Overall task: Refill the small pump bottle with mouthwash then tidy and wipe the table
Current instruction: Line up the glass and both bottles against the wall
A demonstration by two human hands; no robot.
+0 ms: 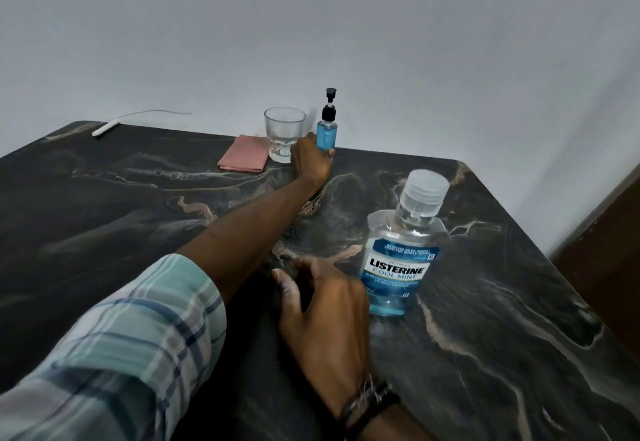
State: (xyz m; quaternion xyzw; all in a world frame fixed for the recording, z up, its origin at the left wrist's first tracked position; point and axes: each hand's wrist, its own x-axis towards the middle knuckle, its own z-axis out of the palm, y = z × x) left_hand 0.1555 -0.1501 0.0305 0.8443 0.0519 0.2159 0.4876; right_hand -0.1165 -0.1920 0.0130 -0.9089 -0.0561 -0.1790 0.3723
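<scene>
Blue pump bottle (326, 136) gripped in my left hand (309, 160) — right hand (322, 305) loose, empty (mouthwash bottle (398, 260) capped) — tidying; next, the cloth (243, 158).

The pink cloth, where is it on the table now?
In the head view the pink cloth lies folded near the table's far edge, left of the empty glass, close beside it.

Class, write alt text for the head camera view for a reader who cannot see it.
A person's left hand grips a small pump bottle of blue liquid at the far edge of a dark marbled table. Their right hand rests beside a capped mouthwash bottle; a glass and folded pink cloth stand nearby.
</scene>
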